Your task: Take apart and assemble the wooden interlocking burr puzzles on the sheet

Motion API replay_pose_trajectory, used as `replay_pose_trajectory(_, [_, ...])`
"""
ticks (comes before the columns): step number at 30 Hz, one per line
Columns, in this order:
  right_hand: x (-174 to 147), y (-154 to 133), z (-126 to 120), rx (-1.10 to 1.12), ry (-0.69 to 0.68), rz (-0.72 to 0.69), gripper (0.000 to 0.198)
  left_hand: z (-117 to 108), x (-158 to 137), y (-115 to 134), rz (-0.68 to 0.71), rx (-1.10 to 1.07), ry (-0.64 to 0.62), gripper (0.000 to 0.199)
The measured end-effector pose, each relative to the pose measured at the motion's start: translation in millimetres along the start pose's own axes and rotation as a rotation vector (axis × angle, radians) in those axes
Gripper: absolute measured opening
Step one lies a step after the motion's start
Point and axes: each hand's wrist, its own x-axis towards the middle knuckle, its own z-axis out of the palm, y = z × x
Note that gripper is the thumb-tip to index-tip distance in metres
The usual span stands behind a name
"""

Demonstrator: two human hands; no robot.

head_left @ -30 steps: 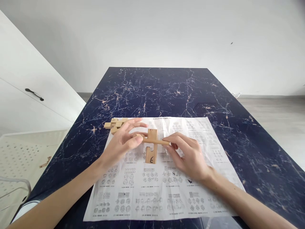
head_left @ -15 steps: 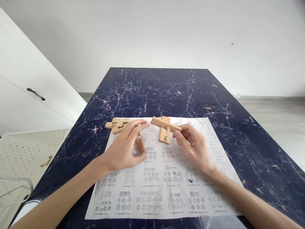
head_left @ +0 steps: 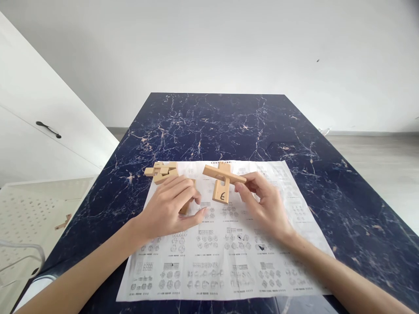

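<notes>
My right hand (head_left: 263,198) pinches one end of a wooden puzzle bar. This bar crosses a second notched piece, marked with a dark character, and together they make a cross-shaped wooden puzzle assembly (head_left: 221,194) held over the sheet. To its left, my left hand (head_left: 173,203) is over another wooden puzzle piece (head_left: 185,208), mostly covered by the fingers. Those fingers are bent and the thumb stands apart from them, with no firm grip visible. Beyond the left hand lies a cluster of interlocked wooden puzzle pieces (head_left: 163,171).
Under the hands is a large printed sheet (head_left: 209,255) of puzzle diagrams, spread on a dark blue marbled table (head_left: 209,126). At left stand a white cabinet (head_left: 26,117) and a perforated white surface (head_left: 32,207) with a small wooden piece (head_left: 63,222) on it.
My left hand has turned palm-down over the loose piece, its fingers curling and thumb moving right. The crossed pieces in my right hand have shifted slightly left and down.
</notes>
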Motion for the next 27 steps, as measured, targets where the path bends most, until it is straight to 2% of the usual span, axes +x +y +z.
replay_pose_trajectory(3, [-4.4,-1.2,3.5,-0.012,-0.016,-0.057,0.008,2.3,-0.4,4.6,-0.106,-0.143,-0.040,0.020])
replay_pose_trajectory(6, [-8.5,-1.0,6.6,-0.036,-0.015,-0.118,0.007,3.8,-1.0,10.9,-0.303,-0.403,-0.104,0.025])
replay_pose_trajectory(9, [-11.1,-0.8,8.0,-0.049,-0.047,-0.205,0.008,4.2,0.5,18.4,-0.472,-0.657,-0.186,0.038])
replay_pose_trajectory(14, [-12.9,-3.9,9.0,-0.023,-0.116,-0.318,0.015,1.9,6.2,28.6,-0.669,-0.763,-0.295,0.046])
replay_pose_trajectory(20, [-11.9,-6.1,8.3,-0.080,-0.069,-0.284,0.013,1.7,6.5,32.9,-0.736,-0.855,-0.364,0.047])
replay_pose_trajectory(27, [-10.8,-2.8,7.2,-0.160,0.007,-0.273,0.012,1.1,9.9,33.6,-0.732,-0.875,-0.344,0.048])
